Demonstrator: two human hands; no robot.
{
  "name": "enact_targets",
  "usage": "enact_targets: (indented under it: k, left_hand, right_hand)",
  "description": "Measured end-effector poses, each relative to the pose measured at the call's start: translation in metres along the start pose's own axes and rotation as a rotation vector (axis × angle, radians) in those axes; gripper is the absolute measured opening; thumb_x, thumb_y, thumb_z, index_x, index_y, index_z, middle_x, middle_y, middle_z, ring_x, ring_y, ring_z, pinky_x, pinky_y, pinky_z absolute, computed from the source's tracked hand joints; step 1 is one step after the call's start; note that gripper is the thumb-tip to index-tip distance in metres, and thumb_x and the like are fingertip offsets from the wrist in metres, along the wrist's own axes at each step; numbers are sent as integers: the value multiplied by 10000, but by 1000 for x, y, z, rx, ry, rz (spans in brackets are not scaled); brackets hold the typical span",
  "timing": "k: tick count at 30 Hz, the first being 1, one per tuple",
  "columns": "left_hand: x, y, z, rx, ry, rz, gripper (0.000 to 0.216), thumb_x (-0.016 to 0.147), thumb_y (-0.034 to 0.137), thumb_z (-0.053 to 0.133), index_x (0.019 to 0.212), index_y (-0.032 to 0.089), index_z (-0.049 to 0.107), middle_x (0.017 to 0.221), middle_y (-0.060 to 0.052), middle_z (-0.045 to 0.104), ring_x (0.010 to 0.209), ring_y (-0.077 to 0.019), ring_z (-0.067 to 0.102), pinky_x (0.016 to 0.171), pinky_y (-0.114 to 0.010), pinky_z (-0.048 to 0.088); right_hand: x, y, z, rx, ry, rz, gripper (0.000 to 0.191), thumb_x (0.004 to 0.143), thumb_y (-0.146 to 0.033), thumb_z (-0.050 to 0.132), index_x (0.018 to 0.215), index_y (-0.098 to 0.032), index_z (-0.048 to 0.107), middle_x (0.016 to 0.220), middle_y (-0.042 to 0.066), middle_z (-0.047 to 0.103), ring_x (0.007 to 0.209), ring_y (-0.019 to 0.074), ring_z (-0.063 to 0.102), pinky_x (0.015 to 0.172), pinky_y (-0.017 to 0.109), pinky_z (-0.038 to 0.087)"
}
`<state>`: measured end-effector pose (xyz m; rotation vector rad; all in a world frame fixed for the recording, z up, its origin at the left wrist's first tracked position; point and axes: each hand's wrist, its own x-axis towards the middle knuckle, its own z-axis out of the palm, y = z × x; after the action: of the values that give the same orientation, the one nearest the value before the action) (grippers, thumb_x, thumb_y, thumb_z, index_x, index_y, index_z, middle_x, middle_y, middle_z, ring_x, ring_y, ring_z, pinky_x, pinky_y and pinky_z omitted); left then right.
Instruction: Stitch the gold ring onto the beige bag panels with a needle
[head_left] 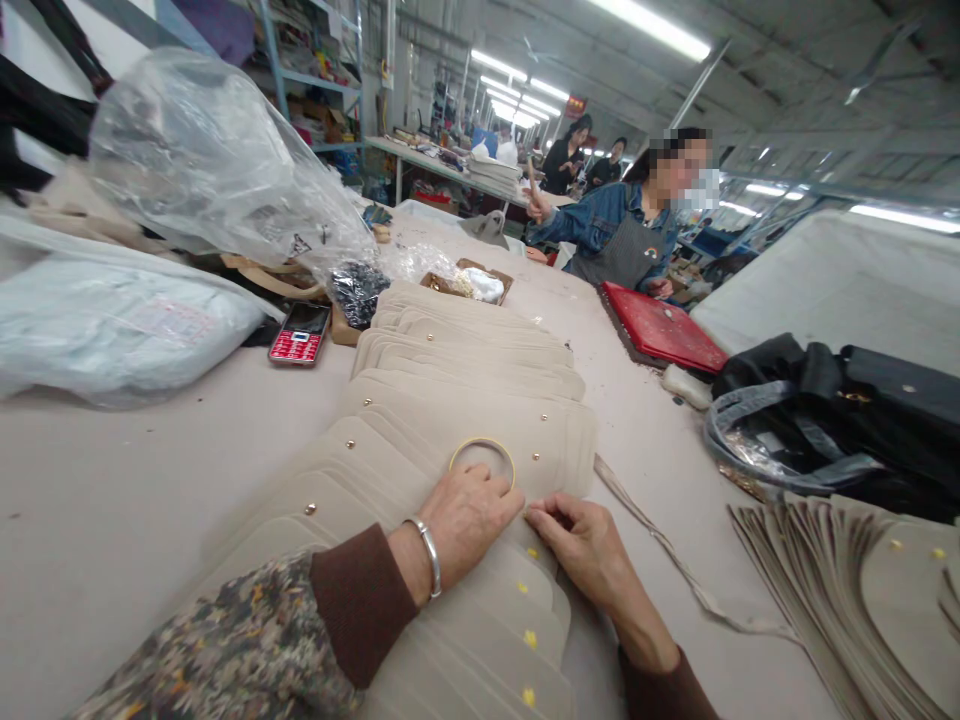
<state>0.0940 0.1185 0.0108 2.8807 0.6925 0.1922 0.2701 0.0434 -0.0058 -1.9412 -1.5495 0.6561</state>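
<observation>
My left hand, with a silver bracelet at the wrist, lies over the overlapping beige panels. Its fingers are curled on a thin yellow ring that looks like a narrow roll of tape. Just to its right, my right hand is closed in a pinch close to the left fingertips, at the panels' right edge. What the pinch holds is too small to make out. Small gold studs dot the panels farther up. Nearer me, yellow patches mark the right side of the panels.
At left lie a red phone and plastic-wrapped bundles. A small open box sits beyond the panels. To the right are a strap, a black bag and more panels. A co-worker is by a red board.
</observation>
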Motion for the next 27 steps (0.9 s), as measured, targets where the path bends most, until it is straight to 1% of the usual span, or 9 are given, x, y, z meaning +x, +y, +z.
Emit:
enact_targets:
  k: [3, 6, 10, 16, 20, 25, 27]
  left_hand:
    - [-1, -1, 1, 10, 17, 5, 123, 916, 124, 472, 847, 174, 560, 836, -59, 631, 784, -223, 534, 761, -388, 407]
    - [-3, -2, 1, 7, 14, 5, 116, 913, 136, 479, 843, 176, 563, 830, -55, 632, 788, -218, 535, 797, -393, 398]
    - [-6, -2, 0, -3, 19, 14, 130, 905, 118, 475, 821, 178, 555, 807, -51, 625, 759, -217, 525, 778, -384, 401]
    - [-9, -1, -1, -26, -5, 26, 135, 869, 67, 479, 821, 178, 539, 790, -48, 622, 764, -235, 527, 744, -380, 401]
    - [-10, 0, -4, -22, -30, 23, 131, 881, 72, 472, 820, 170, 535, 798, -59, 624, 762, -235, 536, 738, -384, 399]
    - [-10, 1, -5, -20, -33, 23, 139, 896, 87, 458, 823, 171, 540, 805, -60, 628, 768, -248, 540, 735, -394, 405]
    - [-10, 1, -4, -17, -33, 23, 145, 894, 83, 455, 824, 173, 545, 798, -55, 628, 763, -248, 540, 741, -395, 409]
  right_hand:
    - [0, 4, 0, 94, -35, 55, 259, 805, -365, 585, 698, -154, 690, 558, -9, 624, 487, 115, 494, 473, 209, 363]
    - [-1, 5, -1, 100, -69, 74, 242, 798, -348, 592, 690, -152, 686, 565, -12, 613, 505, 114, 489, 479, 206, 357]
    - [-6, 1, -2, 75, -116, 72, 246, 801, -344, 584, 693, -153, 696, 601, -3, 627, 553, 128, 513, 517, 215, 375]
    - [-8, -5, -3, 42, -123, 64, 253, 802, -339, 577, 669, -155, 688, 588, -5, 627, 553, 132, 518, 516, 217, 373]
    - [-10, -7, -2, 13, -133, 23, 229, 813, -311, 573, 696, -164, 705, 616, -1, 663, 574, 138, 557, 539, 219, 389]
    - [-11, -13, 4, -110, -88, -79, 194, 821, -250, 556, 720, -179, 705, 647, 6, 686, 593, 146, 597, 582, 231, 404]
    - [-10, -15, 6, -157, -81, -93, 197, 828, -237, 542, 728, -187, 704, 664, 13, 695, 614, 157, 615, 598, 240, 409]
